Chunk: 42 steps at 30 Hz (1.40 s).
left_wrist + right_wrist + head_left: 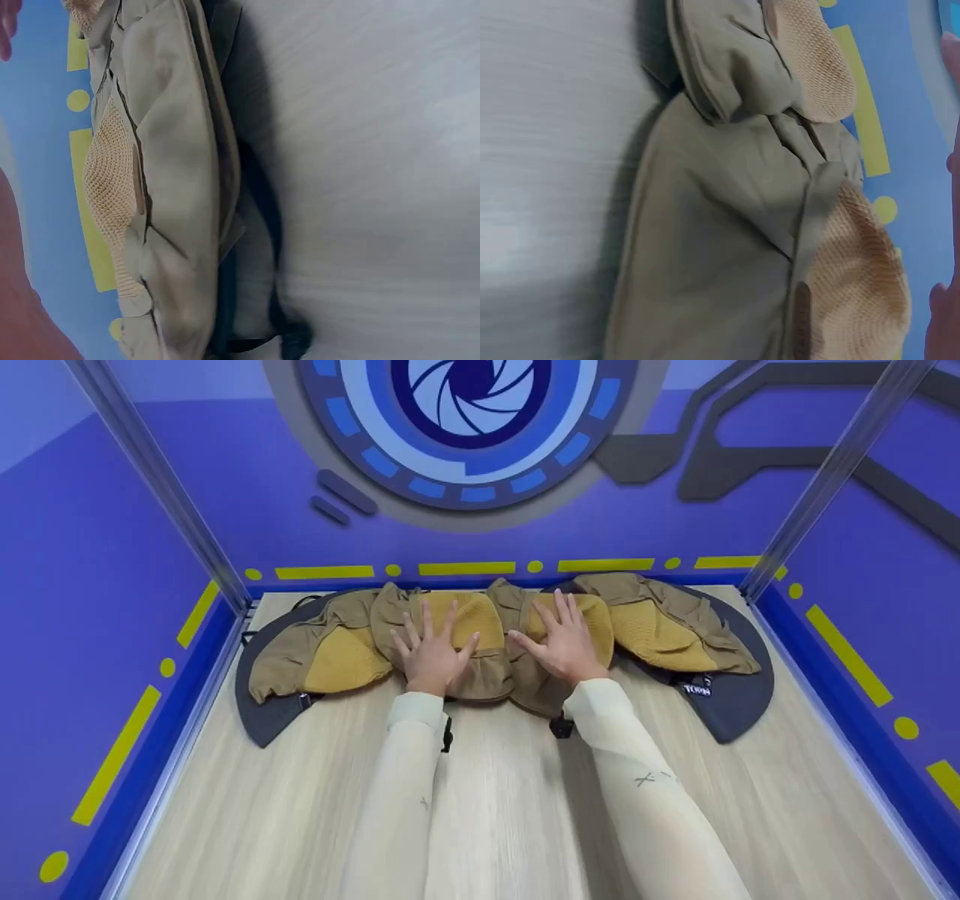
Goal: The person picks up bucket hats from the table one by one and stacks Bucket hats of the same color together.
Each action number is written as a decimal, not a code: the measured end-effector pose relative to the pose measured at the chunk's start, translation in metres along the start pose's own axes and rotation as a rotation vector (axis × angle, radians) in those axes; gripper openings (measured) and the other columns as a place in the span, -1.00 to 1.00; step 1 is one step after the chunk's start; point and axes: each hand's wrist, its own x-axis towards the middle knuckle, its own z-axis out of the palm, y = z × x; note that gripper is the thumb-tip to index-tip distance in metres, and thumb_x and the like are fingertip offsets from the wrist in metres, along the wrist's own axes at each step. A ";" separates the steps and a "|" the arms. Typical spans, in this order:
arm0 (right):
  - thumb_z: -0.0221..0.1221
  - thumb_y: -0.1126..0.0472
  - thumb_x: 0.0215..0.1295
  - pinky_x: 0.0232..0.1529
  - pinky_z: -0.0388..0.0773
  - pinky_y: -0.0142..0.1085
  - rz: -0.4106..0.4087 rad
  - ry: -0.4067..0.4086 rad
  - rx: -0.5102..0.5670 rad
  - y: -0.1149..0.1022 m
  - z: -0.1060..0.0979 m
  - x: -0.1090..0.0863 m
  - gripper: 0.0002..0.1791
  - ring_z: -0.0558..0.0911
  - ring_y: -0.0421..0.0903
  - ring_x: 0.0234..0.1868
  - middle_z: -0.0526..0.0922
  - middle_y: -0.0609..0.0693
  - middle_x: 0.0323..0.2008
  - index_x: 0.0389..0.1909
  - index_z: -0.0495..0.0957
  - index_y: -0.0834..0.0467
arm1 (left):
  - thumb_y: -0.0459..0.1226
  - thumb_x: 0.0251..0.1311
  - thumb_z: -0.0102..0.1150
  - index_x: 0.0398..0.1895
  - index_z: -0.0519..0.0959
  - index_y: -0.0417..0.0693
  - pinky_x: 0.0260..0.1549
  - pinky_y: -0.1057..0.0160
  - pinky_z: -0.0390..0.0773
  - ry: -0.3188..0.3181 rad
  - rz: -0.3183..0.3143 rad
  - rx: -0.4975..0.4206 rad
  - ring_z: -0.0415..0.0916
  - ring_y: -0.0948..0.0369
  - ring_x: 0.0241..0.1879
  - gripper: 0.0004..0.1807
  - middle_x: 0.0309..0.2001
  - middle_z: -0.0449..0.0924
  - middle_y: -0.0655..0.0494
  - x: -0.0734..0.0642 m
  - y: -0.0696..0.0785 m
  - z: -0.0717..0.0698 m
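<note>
Several khaki sun hats with mustard mesh panels lie in a row along the back wall. Over the left-middle hat (480,619) my left hand (435,658) is spread, its fingers straight and apart. Likewise spread, my right hand (568,649) is over the right-middle hat (598,622). Whether either palm touches the fabric, I cannot tell. Beside them are the far-left hat (349,660) and the far-right hat (660,637), both with dark grey brims showing. The left wrist view shows a khaki brim (176,150) edge-on; the right wrist view shows overlapping khaki fabric (712,232).
A dark strap (262,195) trails from a hat onto the pale wood-grain table (495,810). On the far-right hat's brim is a black label (696,688) with white lettering. Blue-purple panels (225,502) with metal corner posts enclose the table at the back and sides.
</note>
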 end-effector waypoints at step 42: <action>0.30 0.06 0.38 0.22 0.57 -0.01 0.067 0.110 0.300 -0.043 0.077 -0.018 -0.50 0.65 0.09 0.13 0.70 0.15 0.06 0.24 0.54 0.23 | 0.03 0.46 0.00 0.40 0.35 -0.34 0.39 -0.08 0.36 0.162 -0.691 -1.029 0.34 -0.21 0.40 -0.32 0.38 0.41 -0.35 -0.039 -0.042 0.024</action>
